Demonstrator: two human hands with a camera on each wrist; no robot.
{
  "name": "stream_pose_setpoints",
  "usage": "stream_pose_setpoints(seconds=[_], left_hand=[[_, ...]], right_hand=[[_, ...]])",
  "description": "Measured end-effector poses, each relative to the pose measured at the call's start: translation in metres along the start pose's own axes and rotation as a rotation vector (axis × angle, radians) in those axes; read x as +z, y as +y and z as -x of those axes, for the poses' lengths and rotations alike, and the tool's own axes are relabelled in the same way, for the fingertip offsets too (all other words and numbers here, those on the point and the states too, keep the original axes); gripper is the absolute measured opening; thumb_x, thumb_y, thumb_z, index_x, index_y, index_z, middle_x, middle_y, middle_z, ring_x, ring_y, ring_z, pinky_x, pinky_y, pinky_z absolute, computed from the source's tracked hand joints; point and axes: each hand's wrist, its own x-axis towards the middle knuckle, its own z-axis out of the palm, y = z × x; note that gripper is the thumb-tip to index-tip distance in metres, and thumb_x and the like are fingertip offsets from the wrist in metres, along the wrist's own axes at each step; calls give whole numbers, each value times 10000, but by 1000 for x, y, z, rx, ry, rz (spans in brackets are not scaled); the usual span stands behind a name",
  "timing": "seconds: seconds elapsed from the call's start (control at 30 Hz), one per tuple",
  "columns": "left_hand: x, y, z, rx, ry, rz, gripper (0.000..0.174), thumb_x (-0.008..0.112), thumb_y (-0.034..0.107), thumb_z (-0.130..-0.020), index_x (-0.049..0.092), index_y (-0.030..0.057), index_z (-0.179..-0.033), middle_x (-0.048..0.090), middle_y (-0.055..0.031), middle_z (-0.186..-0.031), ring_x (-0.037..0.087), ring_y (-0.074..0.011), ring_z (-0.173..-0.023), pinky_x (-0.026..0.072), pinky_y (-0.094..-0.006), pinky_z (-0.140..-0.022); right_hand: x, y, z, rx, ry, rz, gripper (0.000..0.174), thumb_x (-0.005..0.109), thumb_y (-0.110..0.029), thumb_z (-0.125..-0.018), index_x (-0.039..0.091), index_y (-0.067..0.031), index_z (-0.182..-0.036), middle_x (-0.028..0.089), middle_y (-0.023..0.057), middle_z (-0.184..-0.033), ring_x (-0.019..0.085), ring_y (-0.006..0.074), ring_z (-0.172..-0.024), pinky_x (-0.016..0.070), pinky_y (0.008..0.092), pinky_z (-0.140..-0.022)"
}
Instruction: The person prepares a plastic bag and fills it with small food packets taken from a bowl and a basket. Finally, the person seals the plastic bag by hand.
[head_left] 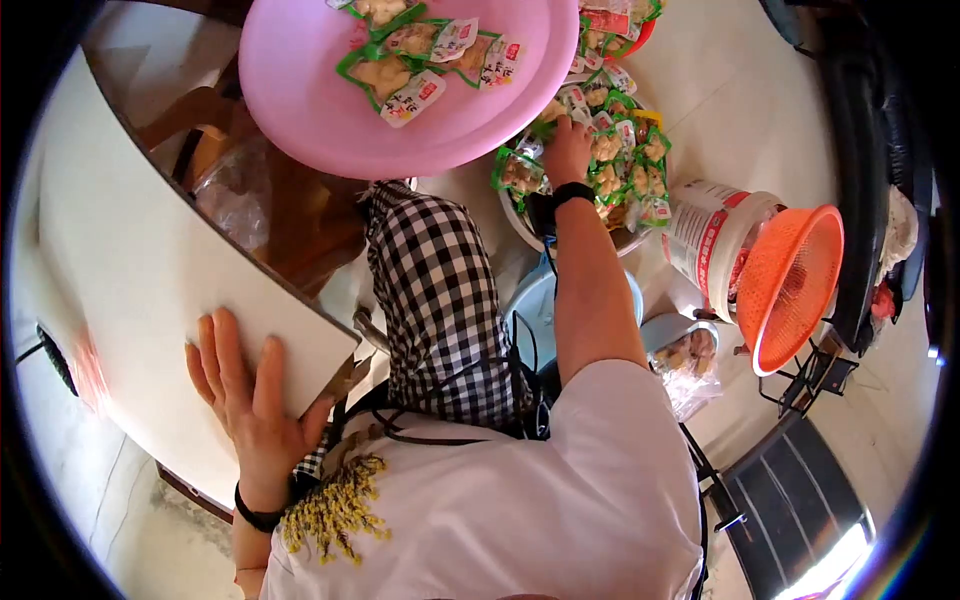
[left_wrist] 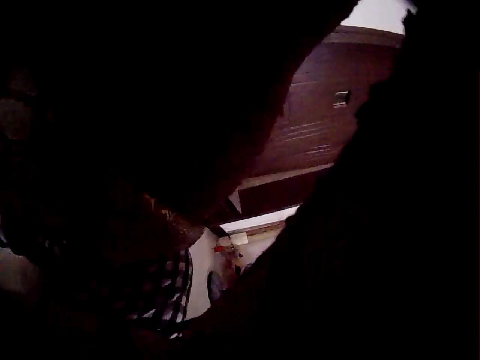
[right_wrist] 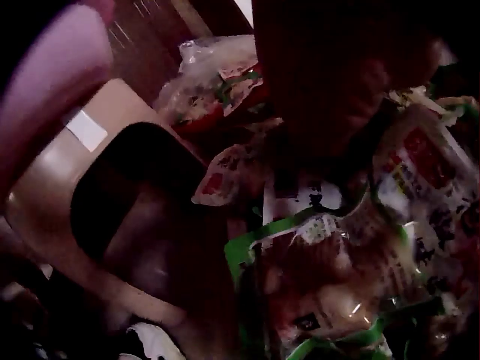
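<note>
My left hand rests on the white tabletop near its corner, fingers straight. My right hand reaches into a metal basin heaped with green-edged, clear-fronted snack packets. In the right wrist view the same hand is a dark shape above a packet with pale pieces inside. Its fingertips are hidden among the packets, so I cannot tell whether they pinch one. Ahead of me, a pink basin carries several similar packets.
A white bucket lies tilted at the right, an orange strainer against its mouth. Below the metal basin are a light blue tub and a bag of brownish pieces. Dark shadow fills most of the left wrist view.
</note>
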Motion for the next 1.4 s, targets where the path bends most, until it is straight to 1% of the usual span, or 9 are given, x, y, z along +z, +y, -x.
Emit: stream_pose_setpoints(seconds=[0.5,0.6,0.73,0.93,1.1,1.17,1.23,1.33,1.4], left_hand=[[-8,16,-7,-58,92,34,710,698,212,-701,457,92,-1358,310,-163,-1495,279,-344,-1380,184,-514,-1114],[-8,16,-5,-51,127,63,709,707,224,-711,455,103,-1363,306,-156,-1498,269,-336,-1387,187,-518,-1113],[-6,14,-1,-49,159,99,714,719,251,-715,456,122,-1366,293,-139,-1506,255,-321,-1396,190,-536,-1109],[-7,12,2,-56,188,130,727,730,277,-714,452,166,-1377,285,-126,-1512,260,-302,-1396,199,-551,-1104],[-10,11,4,-54,219,149,679,732,316,-726,495,176,-1346,307,-132,-1501,294,-294,-1379,222,-543,-1095],[-9,11,4,-63,227,152,679,735,319,-722,499,181,-1344,307,-129,-1501,296,-290,-1378,223,-542,-1095],[-9,11,3,-68,224,155,678,739,325,-718,505,186,-1339,309,-127,-1501,298,-287,-1378,224,-542,-1095],[-10,11,3,-70,218,155,674,747,334,-710,516,192,-1328,315,-123,-1498,300,-284,-1378,228,-542,-1093],[-10,10,3,-72,227,157,670,750,336,-706,524,194,-1321,321,-122,-1494,303,-283,-1376,232,-542,-1091]], right_hand=[[-145,84,43,385,-26,-1091,403,638,-23,-732,547,-65,-1123,616,138,-947,613,235,-855,493,366,-727],[-174,108,50,-122,-90,-610,374,654,-36,-739,584,-75,-1104,600,102,-1011,598,217,-892,491,355,-762],[-229,49,50,198,-276,-1467,312,685,-114,-770,620,-81,-1073,573,57,-1108,579,188,-963,485,362,-811],[-259,-76,40,151,-340,-1498,423,678,-77,-772,581,-55,-1183,631,80,-1038,605,213,-952,514,346,-815],[-196,-91,-3,-1001,249,-288,349,662,-185,-812,597,-33,-1120,634,103,-1040,640,234,-876,545,380,-728],[-186,-124,-5,-719,-79,-904,360,664,-195,-809,595,-23,-1118,633,110,-1025,643,235,-846,545,377,-674],[-225,-169,19,222,-370,-1493,360,661,-245,-811,595,-9,-1074,626,113,-976,642,223,-836,538,378,-623],[-189,-137,-12,-742,72,-465,490,701,-128,-714,521,-56,-1164,620,155,-1013,628,311,-877,519,416,-727],[-185,-138,-25,-804,208,-288,606,717,-69,-661,476,-82,-1217,614,175,-1036,615,356,-907,504,428,-781]])
